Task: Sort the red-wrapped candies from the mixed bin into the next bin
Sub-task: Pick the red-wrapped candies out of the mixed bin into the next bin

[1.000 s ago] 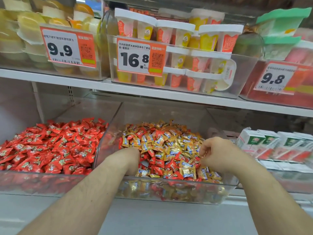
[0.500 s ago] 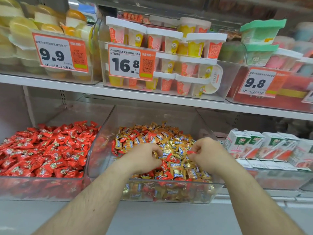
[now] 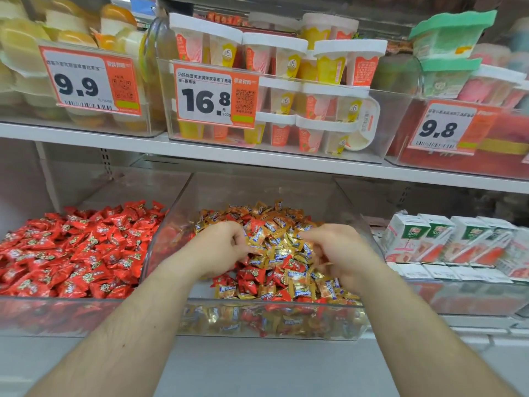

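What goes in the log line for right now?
both hands in mixed bin | left hand digging | right hand digging | red bin beside

Lower shelf (image 3: 257, 365) carries red-candy bin (image 3: 57, 313), mixed bin (image 3: 272, 322), juice cartons (image 3: 446, 242)

Red-wrapped candies (image 3: 253, 275) lying scattered among gold ones in clear mixed bin (image 3: 272, 322); next bin (image 3: 57, 313), left, sitting heaped red.
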Demonstrator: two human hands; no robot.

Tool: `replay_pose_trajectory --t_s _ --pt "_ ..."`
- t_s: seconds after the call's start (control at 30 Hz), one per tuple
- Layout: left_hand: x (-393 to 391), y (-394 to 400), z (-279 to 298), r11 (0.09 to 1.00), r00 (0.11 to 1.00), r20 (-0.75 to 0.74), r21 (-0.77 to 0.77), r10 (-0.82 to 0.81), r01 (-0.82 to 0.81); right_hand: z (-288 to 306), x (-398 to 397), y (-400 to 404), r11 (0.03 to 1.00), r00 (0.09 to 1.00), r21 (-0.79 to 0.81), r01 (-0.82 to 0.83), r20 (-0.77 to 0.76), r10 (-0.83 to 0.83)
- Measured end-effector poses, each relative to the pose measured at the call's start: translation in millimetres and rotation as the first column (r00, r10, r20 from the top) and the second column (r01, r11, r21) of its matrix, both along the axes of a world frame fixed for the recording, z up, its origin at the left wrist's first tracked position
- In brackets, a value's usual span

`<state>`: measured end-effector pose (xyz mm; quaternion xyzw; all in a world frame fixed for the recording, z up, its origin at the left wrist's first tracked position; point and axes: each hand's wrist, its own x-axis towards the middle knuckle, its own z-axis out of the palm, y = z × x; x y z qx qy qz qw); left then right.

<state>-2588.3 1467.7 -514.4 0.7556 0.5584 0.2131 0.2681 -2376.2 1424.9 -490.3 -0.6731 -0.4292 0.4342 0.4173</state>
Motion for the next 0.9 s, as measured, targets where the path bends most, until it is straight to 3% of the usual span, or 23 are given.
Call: replay_pose_trajectory --t_s 0.07,0.1,0.2,0.33,0.4,0.47,0.53,0.57,0.63,0.7,0.77,0.8,0.87,0.9 --pt "-2.1 0.3 -1.0 1.0 0.999 -0.039 0.005 -0.013 0.013 -11.7 -6.8 6.2 0.997 0.858 0.003 -0.082 0.509 0.069" --pt "-1.2 0.9 -2.9 0.999 0.997 -0.071 -0.013 -0.036 0.035 -17.0 -10.7 9.1 0.994 0.76 -0.036 -0.108 0.641 0.105" --pt "7.1 0.3 -6.0 0.991 0.974 -0.198 -0.097 -0.11 0.092 -27.7 -22.3 15.4 0.983 0.591 -0.156 -0.098 0.785 0.183" --pt "21.2 1.3 -12.5 0.971 0.934 -0.289 -0.178 -0.209 0.162 -29.4 -27.6 18.6 0.977 0.475 -0.183 -0.108 0.854 0.213" --pt "25.8 2.1 -15.8 0.967 0.925 -0.309 -0.192 -0.221 0.167 -29.2 -24.0 19.3 0.982 0.533 -0.146 -0.123 0.824 0.19" --pt "25.2 3.3 -16.4 0.97 0.929 -0.304 -0.182 -0.209 0.159 -25.2 -18.8 17.6 0.994 0.721 -0.032 -0.101 0.686 0.095" --pt "20.5 3.0 -12.6 0.977 0.941 -0.287 -0.158 -0.182 0.141 -15.8 -13.2 14.4 0.994 0.941 0.108 -0.024 0.339 -0.014" --pt "16.6 2.9 -10.4 0.982 0.951 -0.268 -0.148 -0.155 0.118 -10.6 -9.9 12.6 0.99 0.993 0.135 0.027 0.111 -0.042" --pt "7.4 4.2 -6.7 0.987 0.977 -0.194 -0.147 -0.093 0.064 -1.2 -6.8 6.3 0.991 0.957 0.102 0.092 -0.286 -0.059" --pt "0.5 3.9 -3.0 0.99 0.99 -0.136 -0.138 -0.033 0.014 1.1 -7.2 0.9 0.993 0.907 0.077 0.092 -0.419 -0.052" --pt "-2.9 1.4 0.2 0.995 0.993 -0.117 -0.098 0.002 -0.013 -1.8 -10.3 -1.2 0.994 0.951 0.095 0.055 -0.309 -0.023" --pt "-3.7 -0.3 0.9 0.997 0.993 -0.116 -0.081 0.007 -0.016 -3.3 -12.6 -1.7 0.994 0.985 0.11 0.009 -0.172 0.01" --pt "-4.4 -3.0 -2.0 0.997 0.991 -0.135 -0.073 -0.015 0.005 -8.1 -16.6 0.0 0.984 0.962 0.114 -0.135 0.254 0.103" --pt "-4.1 -3.6 -4.7 0.997 0.987 -0.154 -0.078 -0.04 0.028 -10.3 -19.9 0.9 0.974 0.874 0.099 -0.205 0.467 0.136"
